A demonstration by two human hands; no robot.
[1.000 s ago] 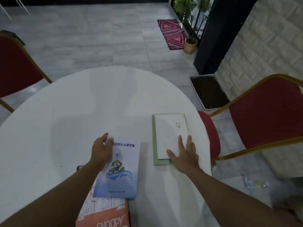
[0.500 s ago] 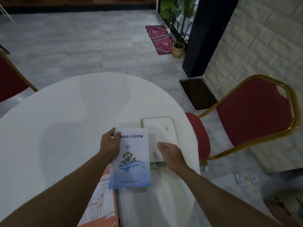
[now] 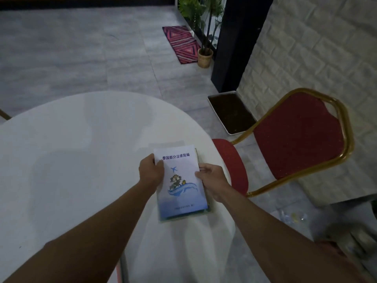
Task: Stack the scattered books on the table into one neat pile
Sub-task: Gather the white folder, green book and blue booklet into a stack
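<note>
Head view
Table (image 3: 71, 160): round and white, filling the lower left; both bare forearms reach across it from the bottom edge.
Blue booklet (image 3: 180, 180): near the table's right rim, cover up. It has a line of Chinese characters at the top, a small plane, and a whale drawing below.
Green book (image 3: 188, 215): under the blue booklet and almost covered by it. Only a thin green margin shows along the near end and the right side. I cannot tell whether the booklet rests fully on it or is held just above.
Left hand (image 3: 151, 170): grasps the booklet's left edge near the top, with the thumb on the cover.
Right hand (image 3: 212, 178): pinches the booklet's right edge with curled fingers, roughly opposite the left hand.
Red strip (image 3: 118, 272): at the table's near edge by the left forearm; too little shows to identify it.
Red chair (image 3: 295, 135): gold frame, just beside the table on the right.
Tray (image 3: 232, 113): dark contents, on the floor beyond the chair.
Rug (image 3: 181, 43): pink pattern, next to a potted plant (image 3: 205, 58).
</note>
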